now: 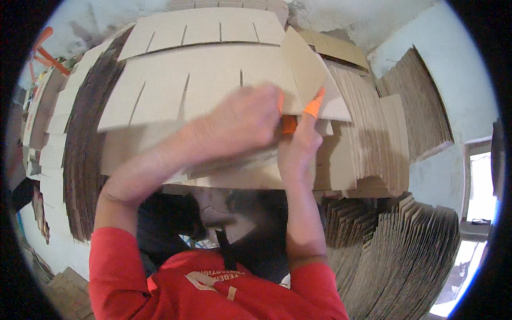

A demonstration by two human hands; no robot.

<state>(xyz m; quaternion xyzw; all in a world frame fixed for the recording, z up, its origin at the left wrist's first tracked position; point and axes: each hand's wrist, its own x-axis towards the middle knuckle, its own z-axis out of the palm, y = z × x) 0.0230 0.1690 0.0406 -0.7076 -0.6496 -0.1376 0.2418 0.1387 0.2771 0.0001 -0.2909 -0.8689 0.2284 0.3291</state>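
Observation:
A plain tan cardboard piece (303,61) stands tilted over the right end of a slotted cardboard sheet (160,96). My right hand (300,152) grips the piece at its lower edge, with orange covers on the fingertips. My left hand (253,114) is closed just to the left of it, slightly blurred, its knuckles over the slotted sheet. An orange tip shows beside that fist. Whatever the left fingers hold is hidden from view. Another slotted sheet (208,29) lies just beyond.
Cardboard sheets stand packed on edge at the right (368,122), with darker stacks (410,250) below. A dark-edged stack (85,160) rises at the left. More sheets (416,106) lean against the right wall. An orange object (48,50) is at the far left.

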